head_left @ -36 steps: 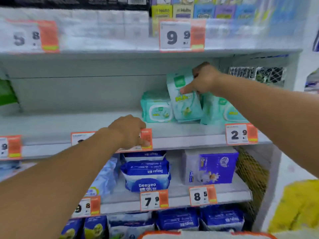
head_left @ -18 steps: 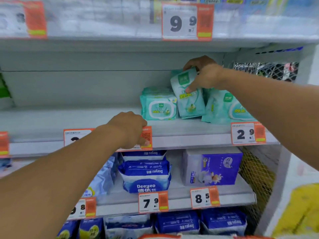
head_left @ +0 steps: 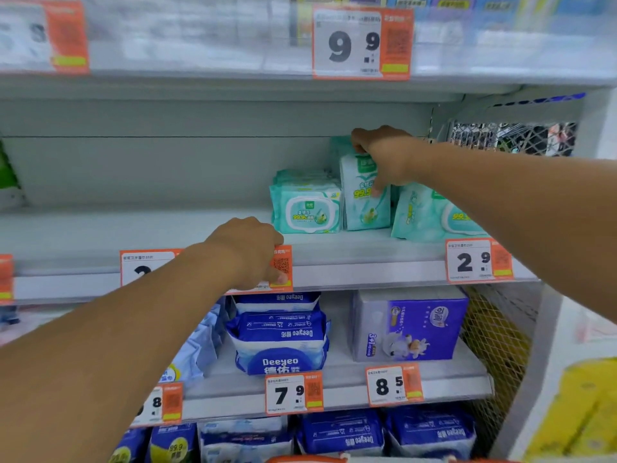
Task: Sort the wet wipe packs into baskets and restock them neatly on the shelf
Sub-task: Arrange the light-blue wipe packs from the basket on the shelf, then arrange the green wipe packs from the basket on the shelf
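Note:
Three teal wet wipe packs stand on the middle shelf. My right hand grips the top of the upright middle pack, thumb on its front. To its left stands a pack facing forward, and to its right another pack leans, partly hidden by my right forearm. My left hand rests on the shelf's front edge, fingers curled over an orange price tag.
The shelf left of the packs is bare. Below sit blue Deeyeo packs and a purple box. A wire mesh side panel closes the right end. The upper shelf edge carries a 9.9 tag. Something yellow lies lower right.
My right hand has turned the middle pack from tilted to upright and set it between the other two. My left hand has stayed on the shelf edge.

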A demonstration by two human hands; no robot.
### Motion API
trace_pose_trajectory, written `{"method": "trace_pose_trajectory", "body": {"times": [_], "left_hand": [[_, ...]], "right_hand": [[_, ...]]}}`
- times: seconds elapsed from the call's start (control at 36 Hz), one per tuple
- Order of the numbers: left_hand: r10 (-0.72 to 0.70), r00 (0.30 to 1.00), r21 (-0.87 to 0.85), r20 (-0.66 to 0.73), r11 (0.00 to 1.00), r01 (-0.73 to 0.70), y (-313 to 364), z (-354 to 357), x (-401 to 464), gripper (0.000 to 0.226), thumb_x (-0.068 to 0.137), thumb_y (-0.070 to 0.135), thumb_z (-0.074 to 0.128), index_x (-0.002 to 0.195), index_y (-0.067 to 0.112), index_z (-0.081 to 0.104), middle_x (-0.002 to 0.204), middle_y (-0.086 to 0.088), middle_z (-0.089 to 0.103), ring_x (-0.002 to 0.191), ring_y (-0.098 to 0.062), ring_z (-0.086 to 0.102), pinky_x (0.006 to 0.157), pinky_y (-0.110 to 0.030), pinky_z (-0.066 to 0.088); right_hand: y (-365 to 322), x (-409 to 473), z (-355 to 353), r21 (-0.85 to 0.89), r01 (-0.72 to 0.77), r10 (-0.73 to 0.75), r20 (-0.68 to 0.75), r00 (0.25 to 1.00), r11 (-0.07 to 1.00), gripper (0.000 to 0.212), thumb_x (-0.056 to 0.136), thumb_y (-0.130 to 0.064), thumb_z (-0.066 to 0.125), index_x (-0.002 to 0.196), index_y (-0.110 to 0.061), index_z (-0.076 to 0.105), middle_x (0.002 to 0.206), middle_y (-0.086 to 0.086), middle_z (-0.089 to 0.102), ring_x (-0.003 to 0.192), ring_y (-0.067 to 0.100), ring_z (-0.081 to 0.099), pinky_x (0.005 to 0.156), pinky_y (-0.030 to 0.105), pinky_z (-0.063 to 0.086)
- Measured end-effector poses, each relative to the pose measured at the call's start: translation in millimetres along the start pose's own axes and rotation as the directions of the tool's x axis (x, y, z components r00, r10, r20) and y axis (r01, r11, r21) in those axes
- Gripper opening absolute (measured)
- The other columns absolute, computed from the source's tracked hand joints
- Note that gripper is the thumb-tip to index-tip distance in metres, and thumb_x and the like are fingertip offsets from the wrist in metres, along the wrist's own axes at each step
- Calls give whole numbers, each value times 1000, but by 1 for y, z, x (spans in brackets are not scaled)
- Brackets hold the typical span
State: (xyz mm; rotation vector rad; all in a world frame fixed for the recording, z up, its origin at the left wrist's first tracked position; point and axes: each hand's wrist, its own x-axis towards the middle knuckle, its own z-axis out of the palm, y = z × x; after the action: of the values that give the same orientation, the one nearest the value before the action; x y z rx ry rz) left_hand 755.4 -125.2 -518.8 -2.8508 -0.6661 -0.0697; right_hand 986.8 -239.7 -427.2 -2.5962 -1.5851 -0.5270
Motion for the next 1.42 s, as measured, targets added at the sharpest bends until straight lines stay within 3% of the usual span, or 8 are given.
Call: {"method": "trace_pose_trajectory", "body": {"times": [0.17, 0.36, 0.72, 0.89, 1.06, 1.14, 1.25, 1.42], "left_hand": [[7, 1000, 8, -4, 1000, -7, 1, 0, 0, 34, 86, 61, 63, 93, 30, 51, 85, 8, 52, 88, -18, 54, 73, -31, 39], [-3, 1000, 18, 6, 1000, 3, 1, -3, 1, 35, 84, 62, 65, 91, 29, 53, 87, 6, 55, 88, -19, 54, 74, -32, 40], [-70, 998, -73, -1, 995, 70, 2, -2, -7, 37, 84, 58, 67, 99, 26, 58, 90, 3, 57, 91, -23, 56, 78, -33, 44], [-85, 826, -196, -558, 980, -31, 11, 65, -83, 49, 85, 20, 67, 131, 12, 53, 129, -13, 55, 119, -35, 51, 101, -45, 38], [-104, 993, -385, 60, 915, 120, -34, 179, -221, 56, 83, 40, 73, 132, 21, 54, 136, -4, 50, 125, -28, 51, 100, -35, 44], [-122, 885, -358, 450, 883, 304, -55, 201, -266, 82, 78, 55, 75, 145, 20, 43, 146, -4, 47, 130, -21, 48, 103, -24, 38], [-144, 780, -322, 608, 854, 409, -74, 215, -292, 97, 75, 53, 79, 152, 18, 31, 155, -4, 38, 136, -21, 43, 107, -25, 36], [-232, 785, -333, 574, 810, 483, -96, 233, -300, 120, 70, 53, 83, 158, 17, 9, 165, -9, 10, 151, -29, 14, 121, -42, 22]], "right_hand": [[15, 4, 12, -169, -121, 117, -31, 993, 978, 91, 77, -77, 61, 146, -22, 39, 139, 15, 41, 130, 37, 38, 103, 49, 39], [13, 3, 13, -195, -193, 203, 33, 979, 962, 73, 83, -36, 74, 144, -16, 39, 133, 15, 43, 123, 36, 44, 102, 53, 45], [-22, -25, 34, -261, -35, 4, -117, 993, 965, 84, 86, -42, 69, 156, -24, 25, 165, 10, 17, 153, 28, 12, 123, 53, 11], [-116, -132, 77, 437, 201, 159, -658, 736, 877, 16, 87, -22, 58, 97, -11, 65, 100, 7, 65, 92, 27, 60, 82, 37, 48], [-236, -260, 206, 754, 78, -176, 50, 983, 652, 24, 84, -25, 74, 105, -15, 66, 96, 1, 69, 85, 15, 64, 79, 40, 54], [-282, -282, 245, 741, -156, -294, 438, 850, 653, 80, 75, -44, 84, 141, -19, 48, 137, -1, 52, 123, 15, 51, 104, 39, 46], [-329, -283, 256, 632, -721, -48, 760, 648, 284, 59, 82, -39, 80, 129, -15, 53, 104, -4, 61, 90, 12, 60, 85, 35, 56], [-367, -261, 271, 352, -692, 186, 797, 575, 631, 92, 74, -70, 71, 137, -7, 49, 144, 15, 48, 135, 34, 42, 111, 42, 39]]}}
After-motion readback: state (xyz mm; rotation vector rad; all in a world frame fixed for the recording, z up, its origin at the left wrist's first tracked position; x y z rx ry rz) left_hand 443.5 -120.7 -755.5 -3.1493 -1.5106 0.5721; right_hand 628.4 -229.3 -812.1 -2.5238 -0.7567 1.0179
